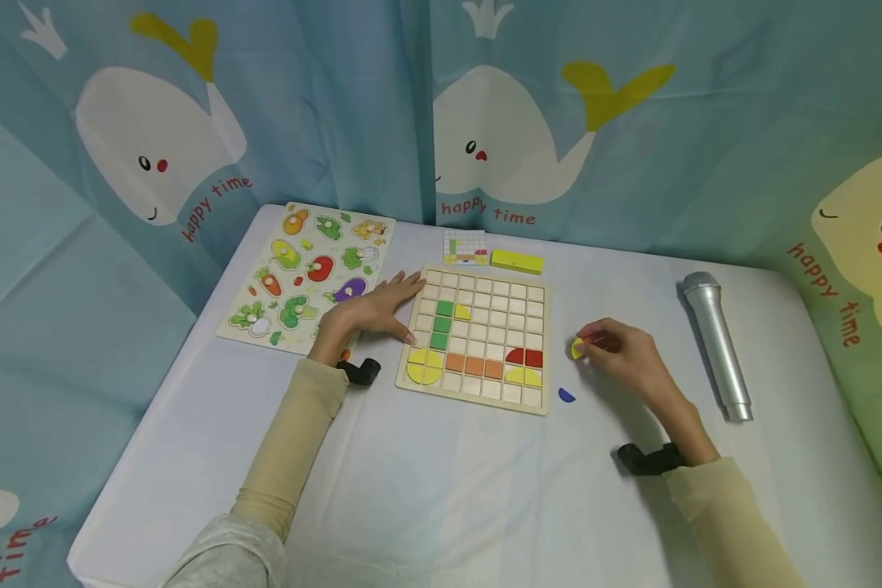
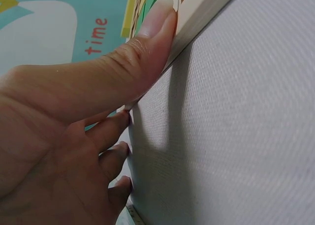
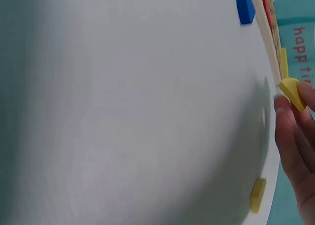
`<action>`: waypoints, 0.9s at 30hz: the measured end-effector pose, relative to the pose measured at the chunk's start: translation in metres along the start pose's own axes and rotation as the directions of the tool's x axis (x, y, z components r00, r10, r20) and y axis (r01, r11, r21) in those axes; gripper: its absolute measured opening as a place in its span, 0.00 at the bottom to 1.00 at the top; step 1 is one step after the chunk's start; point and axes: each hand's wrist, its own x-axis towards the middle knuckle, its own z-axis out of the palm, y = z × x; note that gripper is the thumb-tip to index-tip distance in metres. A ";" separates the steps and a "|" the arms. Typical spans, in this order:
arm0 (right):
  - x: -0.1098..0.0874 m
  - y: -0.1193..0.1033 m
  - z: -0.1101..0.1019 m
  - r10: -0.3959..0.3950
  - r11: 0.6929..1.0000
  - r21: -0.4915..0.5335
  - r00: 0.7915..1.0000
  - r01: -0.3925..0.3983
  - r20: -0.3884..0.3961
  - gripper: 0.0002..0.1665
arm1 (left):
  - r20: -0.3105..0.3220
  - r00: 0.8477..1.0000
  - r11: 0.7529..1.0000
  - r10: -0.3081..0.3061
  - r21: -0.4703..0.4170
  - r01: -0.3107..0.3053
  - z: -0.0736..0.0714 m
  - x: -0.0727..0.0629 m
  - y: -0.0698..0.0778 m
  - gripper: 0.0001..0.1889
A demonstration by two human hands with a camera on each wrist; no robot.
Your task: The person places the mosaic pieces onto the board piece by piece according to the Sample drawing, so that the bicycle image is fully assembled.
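Note:
A wooden grid board (image 1: pixel 478 335) lies on the table with several green, yellow, orange and red pieces set in its cells. My left hand (image 1: pixel 378 309) spreads along its left edge, the thumb (image 2: pixel 152 33) laid over the frame. To the right of the board, my right hand (image 1: pixel 627 357) pinches a small yellow piece (image 3: pixel 292 92) with a curved side between thumb and fingers, raised over the cloth. A blue half-round piece (image 1: pixel 567 395) lies close to the board's lower right corner. Another yellow piece (image 3: pixel 258 195) rests on the cloth beneath the right hand, in the right wrist view.
A vegetable puzzle board (image 1: pixel 305 265) lies at the left, partly under the left wrist. Behind the grid board are a small pattern card (image 1: pixel 465 245) and a yellow box (image 1: pixel 517 262). A silver microphone (image 1: pixel 716 347) lies at the right. Printed curtains (image 1: pixel 382 98) stand behind the table.

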 end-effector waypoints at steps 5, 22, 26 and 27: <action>-0.005 -0.011 0.005 0.013 0.999 0.043 0.997 -0.016 0.079 0.12 | -0.004 1.000 1.000 0.001 0.000 -0.001 0.000 0.000 0.000 0.58; -0.017 -0.044 0.033 -0.122 0.991 0.083 0.973 0.107 0.194 0.08 | -0.001 1.000 1.000 0.011 0.022 -0.011 -0.001 0.000 0.000 0.58; -0.016 -0.050 0.039 -0.176 0.983 0.095 0.958 0.158 0.226 0.07 | 0.000 1.000 1.000 0.009 0.028 -0.009 -0.001 0.001 0.000 0.58; -0.016 -0.051 0.040 -0.184 0.982 0.097 0.955 0.165 0.232 0.07 | 0.000 1.000 1.000 0.008 0.028 -0.008 -0.001 0.001 0.000 0.58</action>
